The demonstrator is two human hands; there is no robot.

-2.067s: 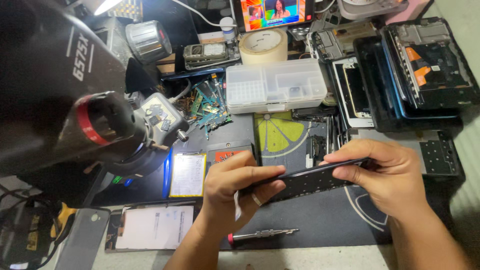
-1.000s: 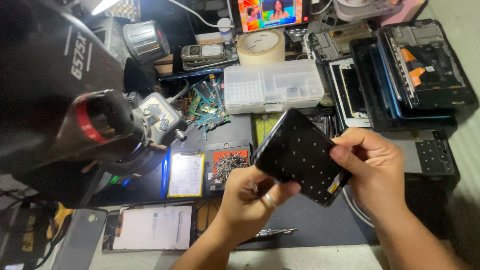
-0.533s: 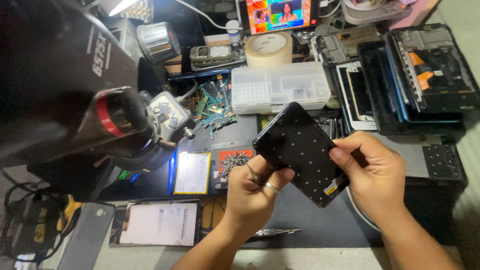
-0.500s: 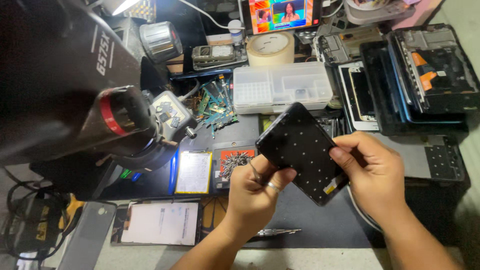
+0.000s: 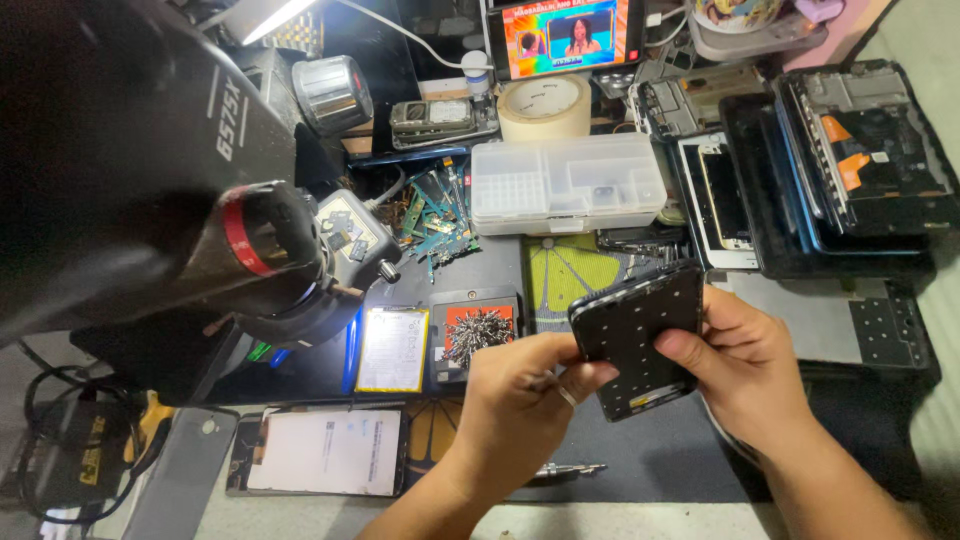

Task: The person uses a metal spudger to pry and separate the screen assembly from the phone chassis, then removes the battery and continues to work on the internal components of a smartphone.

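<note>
Both hands grip one black dotted phone panel (image 5: 640,340) above the worktop's (image 5: 660,460) front edge: the left hand (image 5: 520,400) is curled closed on its lower left corner, the right hand (image 5: 745,370) clamps its right side with thumb on the face. On the worktop lie one yellow-rimmed flat battery (image 5: 392,348) with a pale rectangular label, one red-and-black square tray of screws (image 5: 477,333), and one white-screened phone (image 5: 322,452) near the front left corner. Toward the back edge stand one clear plastic compartment box (image 5: 565,185), one roll of tape (image 5: 545,105) and one small bright screen (image 5: 565,35).
</note>
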